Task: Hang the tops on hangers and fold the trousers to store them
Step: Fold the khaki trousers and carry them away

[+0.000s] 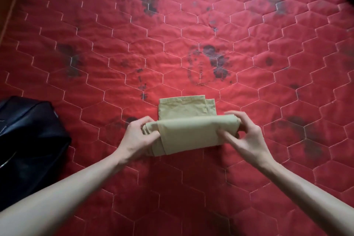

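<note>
You are gripping the folded khaki trousers [188, 132] at both ends: your left hand [140, 136] is curling its fingers round the left end of the thick fold, and your right hand [243, 136] is pinching the right end, thumb on the near face and fingers over the top. The trousers are lying near the middle of the red quilted mattress [172, 44], with a narrower folded layer sticking out flat on the far side of the fold. A black bag [28, 140] is sitting at the left edge, well apart from the trousers.
</note>
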`<action>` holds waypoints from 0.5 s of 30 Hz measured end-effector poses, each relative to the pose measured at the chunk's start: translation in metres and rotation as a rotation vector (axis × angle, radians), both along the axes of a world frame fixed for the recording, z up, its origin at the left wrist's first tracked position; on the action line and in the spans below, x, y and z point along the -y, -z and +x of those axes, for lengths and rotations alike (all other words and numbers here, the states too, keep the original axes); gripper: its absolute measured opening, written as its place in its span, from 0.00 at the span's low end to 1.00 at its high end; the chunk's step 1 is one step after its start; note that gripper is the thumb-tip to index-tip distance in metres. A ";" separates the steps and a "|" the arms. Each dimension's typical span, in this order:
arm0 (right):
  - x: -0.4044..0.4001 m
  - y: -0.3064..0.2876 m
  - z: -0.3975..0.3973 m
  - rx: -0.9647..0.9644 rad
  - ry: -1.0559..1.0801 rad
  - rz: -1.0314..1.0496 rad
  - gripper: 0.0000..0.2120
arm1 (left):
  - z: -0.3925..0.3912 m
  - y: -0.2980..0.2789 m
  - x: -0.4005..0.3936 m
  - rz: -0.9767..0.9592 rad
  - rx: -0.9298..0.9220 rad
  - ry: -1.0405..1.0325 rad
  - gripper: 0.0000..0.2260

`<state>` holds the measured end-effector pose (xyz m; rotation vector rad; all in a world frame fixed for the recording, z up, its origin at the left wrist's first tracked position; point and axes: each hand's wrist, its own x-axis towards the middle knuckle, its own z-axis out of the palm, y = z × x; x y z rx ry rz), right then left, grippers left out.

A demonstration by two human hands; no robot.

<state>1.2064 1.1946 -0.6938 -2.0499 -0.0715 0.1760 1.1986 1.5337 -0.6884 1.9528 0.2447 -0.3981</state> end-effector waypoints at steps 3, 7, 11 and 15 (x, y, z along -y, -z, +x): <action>-0.027 0.010 0.025 -0.079 0.220 0.107 0.19 | 0.017 0.016 0.003 -0.031 0.026 -0.271 0.08; -0.048 0.036 0.068 -0.158 0.318 -0.025 0.24 | 0.039 0.042 0.013 -0.067 -0.033 -0.397 0.09; -0.049 0.057 0.093 -0.327 0.224 -0.159 0.30 | 0.045 0.068 0.018 -0.064 -0.163 -0.267 0.19; -0.056 0.070 0.091 -0.473 0.309 -0.352 0.37 | 0.046 0.079 0.021 0.122 -0.179 -0.254 0.25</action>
